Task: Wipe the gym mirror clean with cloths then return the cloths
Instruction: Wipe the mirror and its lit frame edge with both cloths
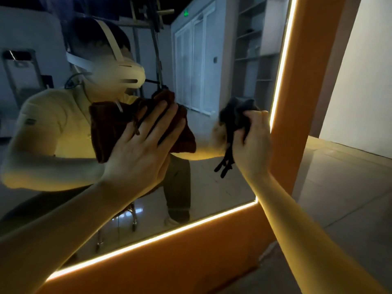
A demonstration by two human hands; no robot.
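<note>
The two bare arms (307,240) reach up from the bottom, over the orange frame (191,251) and its glowing light strip (148,242) below the hands. The left hand (140,145) lies flat with straight, spread fingers and pushes a brown cloth (184,136) on the mirror (212,187). The right hand (252,141) is curled tight round a bunched dark cloth (237,115), just beside the frame's side edge. The brown cloth is only pushed, not gripped, so it might slip out and fall, and bare fingers could then smear the glass. The dark cloth's hanging strings (224,164) might drag and leave streaks. The glass is smooth and shiny. Past the hands it shows a dim room with pale doors (191,66) and shelves (252,49). Right of the hands are a grey floor (339,198) and a white wall (360,81).
</note>
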